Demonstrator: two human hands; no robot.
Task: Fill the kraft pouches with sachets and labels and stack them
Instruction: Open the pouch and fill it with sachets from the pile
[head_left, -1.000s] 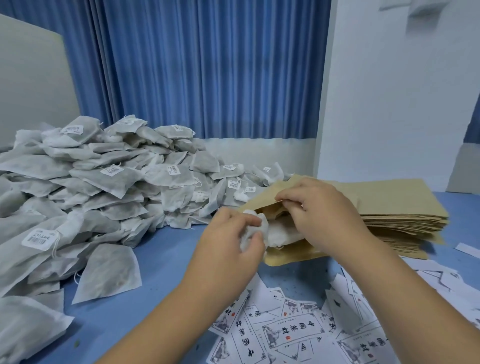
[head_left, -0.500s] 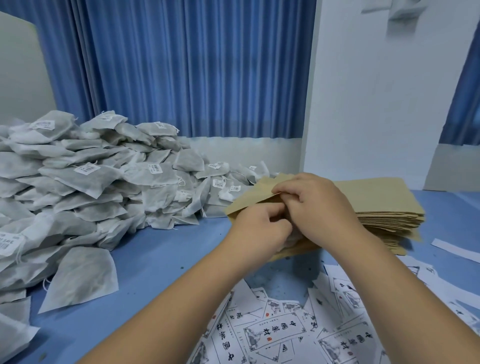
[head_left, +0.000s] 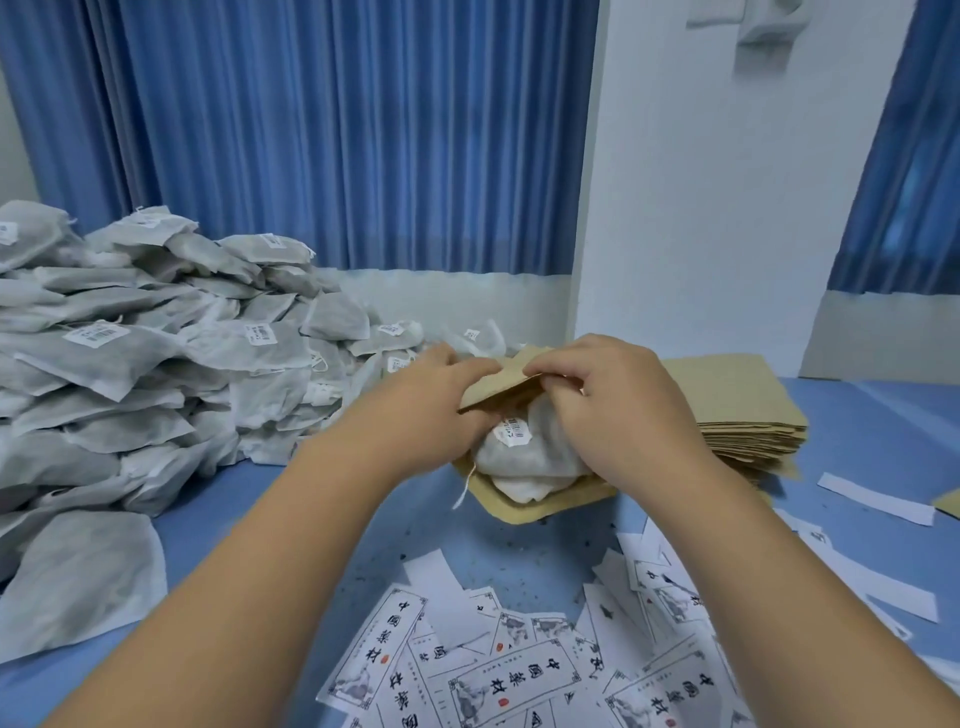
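Open kraft pouch (head_left: 524, 512) holds white sachets (head_left: 530, 457); sachet heap (head_left: 156, 364) left; labels (head_left: 519, 675) near.

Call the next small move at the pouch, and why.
Probably push the sachets deeper with the left hand: they bulge out of the kraft pouch mouth while the right hand pinches its upper flap up.

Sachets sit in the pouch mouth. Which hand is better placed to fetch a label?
Probably left: the right hand pinches the kraft pouch open; the left hand only rests by the sachets, labels close below.
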